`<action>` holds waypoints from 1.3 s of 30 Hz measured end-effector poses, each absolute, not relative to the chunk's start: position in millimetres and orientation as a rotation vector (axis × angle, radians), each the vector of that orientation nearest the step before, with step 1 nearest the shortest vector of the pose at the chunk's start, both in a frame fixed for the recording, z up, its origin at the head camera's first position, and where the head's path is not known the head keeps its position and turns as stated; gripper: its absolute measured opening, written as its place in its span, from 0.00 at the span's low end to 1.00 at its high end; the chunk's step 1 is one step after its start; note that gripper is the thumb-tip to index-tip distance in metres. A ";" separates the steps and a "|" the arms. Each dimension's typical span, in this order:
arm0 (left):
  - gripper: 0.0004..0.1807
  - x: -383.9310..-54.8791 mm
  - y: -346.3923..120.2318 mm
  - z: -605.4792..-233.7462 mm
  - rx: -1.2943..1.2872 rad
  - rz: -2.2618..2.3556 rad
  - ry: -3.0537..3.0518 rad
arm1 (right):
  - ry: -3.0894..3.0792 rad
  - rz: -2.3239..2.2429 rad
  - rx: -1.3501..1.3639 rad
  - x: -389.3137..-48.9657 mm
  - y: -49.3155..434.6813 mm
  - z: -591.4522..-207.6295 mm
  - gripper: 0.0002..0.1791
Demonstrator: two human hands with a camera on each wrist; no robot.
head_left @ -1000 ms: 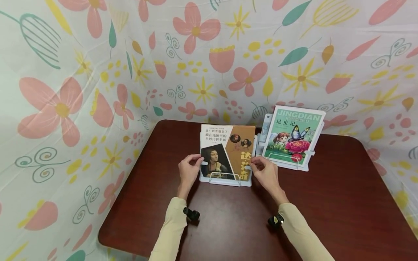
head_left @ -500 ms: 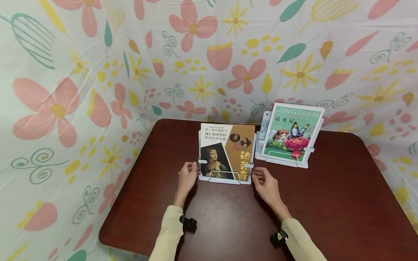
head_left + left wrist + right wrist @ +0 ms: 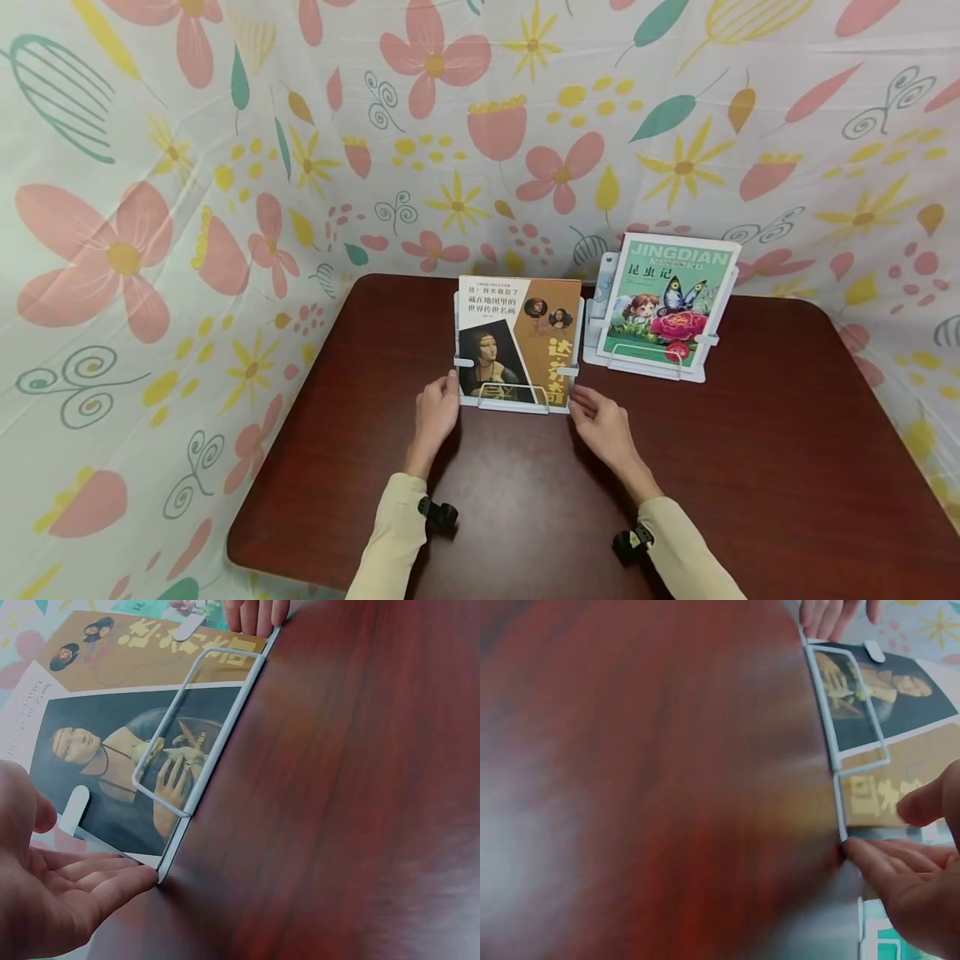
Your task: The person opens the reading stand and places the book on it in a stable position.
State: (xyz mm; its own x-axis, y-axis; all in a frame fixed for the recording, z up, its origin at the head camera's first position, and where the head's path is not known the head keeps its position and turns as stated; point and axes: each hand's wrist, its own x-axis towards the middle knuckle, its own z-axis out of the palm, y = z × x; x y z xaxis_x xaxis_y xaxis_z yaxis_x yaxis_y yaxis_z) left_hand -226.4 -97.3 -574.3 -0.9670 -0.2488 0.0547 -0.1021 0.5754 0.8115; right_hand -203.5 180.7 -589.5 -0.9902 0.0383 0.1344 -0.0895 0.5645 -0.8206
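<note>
A book (image 3: 551, 342) with a portrait painting on its white-and-brown cover leans upright on a white book stand (image 3: 468, 401). Small white side clips (image 3: 464, 362) and a wire loop at the bottom lie over its cover. My left hand (image 3: 437, 410) touches the stand's lower left edge. In the left wrist view its fingers (image 3: 112, 889) are nearly straight along that edge, the thumb apart from them. At the lower right edge, my right hand (image 3: 602, 419) touches the stand in the same way. Its thumb stands off the cover in the right wrist view.
A second stand (image 3: 592, 357) holds a green book (image 3: 671, 304) with a butterfly on its cover, behind and to the right. Both stand on a dark red-brown table (image 3: 517, 492). A flower-printed cloth (image 3: 420, 167) hangs behind and at the left.
A second ago both hands pinched the side clips. They have let go and lowered to the stand's bottom corners. The stand with its book has shifted slightly back, away from me.
</note>
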 end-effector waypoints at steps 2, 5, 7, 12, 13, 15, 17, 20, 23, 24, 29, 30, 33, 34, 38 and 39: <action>0.27 -232.0 -96.8 -575.2 0.293 -1.332 -2.650 | -2.674 1.397 0.040 -207.8 178.7 -587.5 0.20; 0.26 -240.7 -96.2 -576.9 0.293 -1.314 -2.660 | -2.710 1.385 0.043 -213.6 176.6 -583.0 0.22; 0.26 -246.2 -95.9 -577.4 0.296 -1.307 -2.661 | -2.730 1.383 0.039 -217.3 176.2 -580.4 0.24; 0.26 -260.8 -95.7 -576.8 0.278 -1.280 -2.673 | -2.785 1.346 0.043 -226.7 176.6 -577.8 0.26; 0.26 -263.6 -95.6 -576.5 0.273 -1.272 -2.681 | -2.796 1.338 0.045 -229.0 176.8 -578.1 0.27; 0.26 -268.8 -94.9 -575.7 0.264 -1.256 -2.709 | -2.812 1.316 0.052 -233.9 176.6 -579.0 0.28; 0.26 -274.4 -94.0 -575.1 0.244 -1.251 -2.732 | -2.814 1.296 0.054 -239.4 176.1 -580.6 0.28; 0.25 -283.6 -92.4 -574.5 0.216 -1.247 -2.750 | -2.803 1.296 0.036 -247.5 174.3 -581.9 0.28; 0.24 -291.7 -90.6 -573.3 0.194 -1.250 -2.757 | -2.802 1.295 0.022 -254.0 172.4 -582.2 0.28; 0.24 -294.0 -90.2 -573.1 0.195 -1.251 -2.762 | -2.804 1.297 0.014 -255.5 171.7 -582.1 0.29; 0.24 -303.8 -86.3 -569.6 0.200 -1.284 -2.781 | -2.807 1.332 -0.024 -261.6 171.3 -581.6 0.30; 0.24 -305.9 -85.8 -569.2 0.203 -1.291 -2.784 | -2.805 1.343 -0.032 -262.9 171.0 -581.7 0.30; 0.26 -311.7 -84.0 -567.8 0.215 -1.305 -2.787 | -2.799 1.372 -0.045 -267.6 170.0 -582.6 0.31; 0.26 -313.6 -83.4 -567.7 0.216 -1.302 -2.791 | -2.795 1.381 -0.052 -269.4 169.5 -582.6 0.32; 0.25 -320.6 -80.5 -568.0 0.210 -1.286 -2.804 | -2.797 1.381 -0.066 -276.5 167.1 -583.4 0.34; 0.25 -322.3 -79.9 -567.9 0.208 -1.287 -2.805 | -2.799 1.386 -0.071 -277.9 166.6 -583.6 0.34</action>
